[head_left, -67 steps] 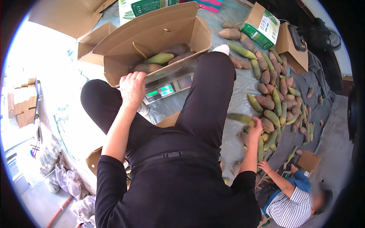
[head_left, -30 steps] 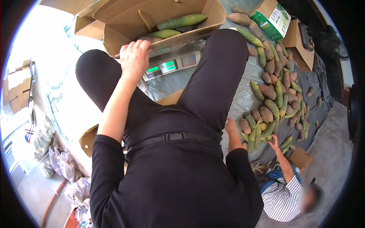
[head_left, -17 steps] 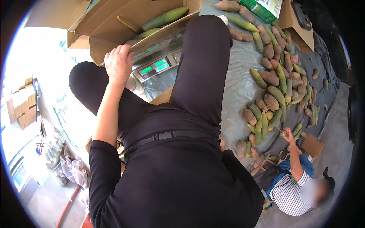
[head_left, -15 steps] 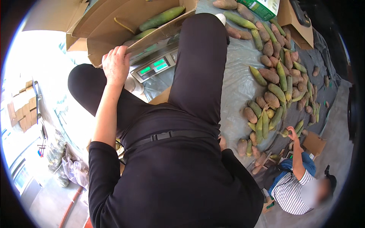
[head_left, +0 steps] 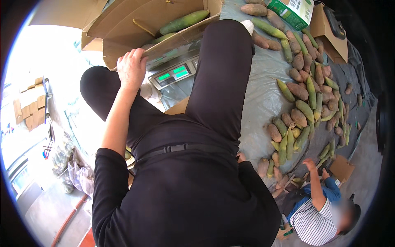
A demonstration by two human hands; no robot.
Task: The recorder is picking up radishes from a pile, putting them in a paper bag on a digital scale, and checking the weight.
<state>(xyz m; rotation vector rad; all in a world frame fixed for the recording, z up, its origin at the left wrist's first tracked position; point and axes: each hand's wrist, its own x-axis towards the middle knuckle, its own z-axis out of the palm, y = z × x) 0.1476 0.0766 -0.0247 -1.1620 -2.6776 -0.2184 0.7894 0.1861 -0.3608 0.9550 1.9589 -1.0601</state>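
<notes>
My left hand (head_left: pixel 132 70) is closed over the near rim of an open cardboard box (head_left: pixel 181 33), with the fingers bent across its edge. Long green cucumber-like vegetables (head_left: pixel 184 22) lie inside the box beside a thin yellowish strip. Just below the rim, a digital scale (head_left: pixel 174 74) shows lit green displays; a side panel of the box hides part of it. Only a sliver of my right hand (head_left: pixel 241 157) appears beside my hip. Its fingers are hidden by my body and sleeve.
Reddish-brown tubers (head_left: pixel 298 91) and more green vegetables (head_left: pixel 304 109) spread over the sheeting on the right. A green-and-white carton (head_left: pixel 292 13) and a cardboard box (head_left: pixel 329 35) stand at far right. A co-worker in a striped shirt (head_left: pixel 314 220) crouches at lower right.
The view has shifted slightly, moving the box and vegetables rightward in the picture. My left hand keeps its grip on the rim. The co-worker's raised hand no longer holds a green vegetable.
</notes>
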